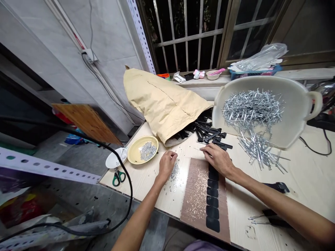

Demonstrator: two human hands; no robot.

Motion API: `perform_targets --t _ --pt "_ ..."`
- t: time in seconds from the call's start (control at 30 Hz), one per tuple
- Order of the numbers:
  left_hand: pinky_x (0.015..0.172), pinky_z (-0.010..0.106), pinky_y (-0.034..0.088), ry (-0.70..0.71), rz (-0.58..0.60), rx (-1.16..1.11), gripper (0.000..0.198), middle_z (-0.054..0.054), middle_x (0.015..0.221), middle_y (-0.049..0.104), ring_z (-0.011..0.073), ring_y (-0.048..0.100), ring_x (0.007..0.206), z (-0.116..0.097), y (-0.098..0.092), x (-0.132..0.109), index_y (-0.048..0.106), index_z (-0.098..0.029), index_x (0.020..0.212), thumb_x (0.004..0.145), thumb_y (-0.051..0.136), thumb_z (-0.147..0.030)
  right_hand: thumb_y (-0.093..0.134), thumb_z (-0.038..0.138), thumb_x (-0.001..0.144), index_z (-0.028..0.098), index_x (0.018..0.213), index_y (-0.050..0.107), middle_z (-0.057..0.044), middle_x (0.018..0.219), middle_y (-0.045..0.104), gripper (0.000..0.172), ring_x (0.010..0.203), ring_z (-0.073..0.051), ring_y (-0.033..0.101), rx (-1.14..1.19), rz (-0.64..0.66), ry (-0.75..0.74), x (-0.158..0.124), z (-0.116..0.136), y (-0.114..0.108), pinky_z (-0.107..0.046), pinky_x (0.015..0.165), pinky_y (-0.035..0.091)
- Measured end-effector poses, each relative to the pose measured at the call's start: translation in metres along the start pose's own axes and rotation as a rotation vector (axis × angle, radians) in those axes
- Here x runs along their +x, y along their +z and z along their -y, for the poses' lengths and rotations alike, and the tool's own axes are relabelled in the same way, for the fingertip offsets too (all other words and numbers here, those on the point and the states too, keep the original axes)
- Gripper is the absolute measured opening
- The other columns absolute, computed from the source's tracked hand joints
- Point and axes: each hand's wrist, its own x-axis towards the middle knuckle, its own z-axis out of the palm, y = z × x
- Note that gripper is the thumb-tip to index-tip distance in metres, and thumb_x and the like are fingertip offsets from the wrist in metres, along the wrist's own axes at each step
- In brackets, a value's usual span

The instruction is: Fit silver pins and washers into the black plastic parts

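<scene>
My left hand [168, 164] is closed above a small heap of washers [175, 172] on the table; whatever its fingertips pinch is too small to make out. My right hand [216, 157] holds thin metal rivets [196, 149] between its fingers, pointing left, over the top end of a brown board [195, 195]. A column of black pads [212, 202] runs down the board's right side, with pale crumbs scattered to their left. Black plastic pieces [209, 132] spill from a paper sack [167, 104] just beyond my right hand.
A large pale basin [293, 115] of metal rivets stands at the back right, with more rivets spilling forward. A yellow bowl [133, 150] of washers, a white dish [111, 160] and green-handled scissors [119, 177] are at the left edge. A black cable hangs at left.
</scene>
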Motion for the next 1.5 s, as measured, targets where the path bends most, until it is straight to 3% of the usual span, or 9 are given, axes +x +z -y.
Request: perform_targets --t 0.23,0.5,0.77,0.93,1.1,1.4,1.5 --pt "0.045 0.021 0.038 -0.305 0.055 -0.740 0.029 0.004 0.072 0.062 0.0100 0.051 0.054 -0.039 0.011 -0.017 0.063 -0.012 0.080 0.076 0.059 -0.040 0.041 0.025 0.093 0.025 0.112 0.061 -0.005 0.095 0.059 0.028 0.086 -0.016 0.055 0.122 0.028 -0.021 -0.009 0.049 -0.012 -0.025 0.068 0.044" --pt "0.054 0.023 0.046 -0.383 0.022 -1.030 0.030 0.005 0.075 0.062 0.0080 0.052 0.057 -0.064 0.014 -0.030 0.062 -0.010 0.081 0.069 0.068 -0.036 0.042 0.027 0.094 0.031 0.115 0.059 -0.002 0.093 0.058 0.028 0.086 -0.014 0.054 0.029 0.059 0.029 -0.020 0.052 -0.017 -0.022 0.061 0.039" --pt "0.060 0.023 0.047 -0.360 0.002 -1.049 0.028 0.004 0.074 0.063 0.0073 0.053 0.058 -0.066 0.018 -0.033 0.063 -0.009 0.082 0.071 0.069 -0.035 0.043 0.030 0.094 0.031 0.112 0.061 -0.002 0.092 0.059 0.026 0.085 -0.015 0.054 -0.066 0.052 0.052 -0.025 0.058 -0.021 -0.023 0.056 0.035" --pt "0.063 0.023 0.049 -0.345 0.048 -1.074 0.027 0.003 0.072 0.064 0.0080 0.056 0.060 -0.061 0.015 -0.033 0.064 -0.010 0.079 0.068 0.073 -0.032 0.042 0.030 0.094 0.029 0.110 0.062 -0.001 0.091 0.059 0.025 0.081 -0.014 0.056 -0.083 0.063 0.049 -0.026 0.059 -0.023 -0.023 0.058 0.035" --pt "0.060 0.022 0.049 -0.417 0.139 -1.139 0.031 0.002 0.071 0.065 0.0073 0.055 0.057 -0.059 0.014 -0.032 0.066 -0.010 0.083 0.062 0.077 -0.030 0.040 0.028 0.095 0.029 0.111 0.061 -0.001 0.090 0.060 0.026 0.078 -0.013 0.057 -0.070 0.061 0.024 -0.030 0.055 -0.021 -0.022 0.056 0.033" --pt "0.058 0.023 0.049 -0.339 0.133 -0.994 0.027 0.002 0.068 0.065 0.0085 0.056 0.055 -0.061 0.021 -0.035 0.068 -0.010 0.083 0.067 0.073 -0.032 0.044 0.027 0.094 0.023 0.100 0.064 -0.002 0.082 0.061 0.021 0.076 -0.015 0.052 -0.236 -0.134 -0.059 -0.036 0.054 -0.012 -0.026 0.062 0.032" --pt "0.058 0.024 0.049 -0.320 0.136 -0.959 0.027 0.001 0.066 0.063 0.0089 0.056 0.055 -0.062 0.020 -0.036 0.068 -0.010 0.082 0.068 0.072 -0.033 0.043 0.025 0.094 0.021 0.092 0.063 -0.003 0.081 0.061 0.020 0.077 -0.015 0.052 -0.256 -0.133 -0.060 -0.035 0.053 -0.011 -0.027 0.064 0.032"
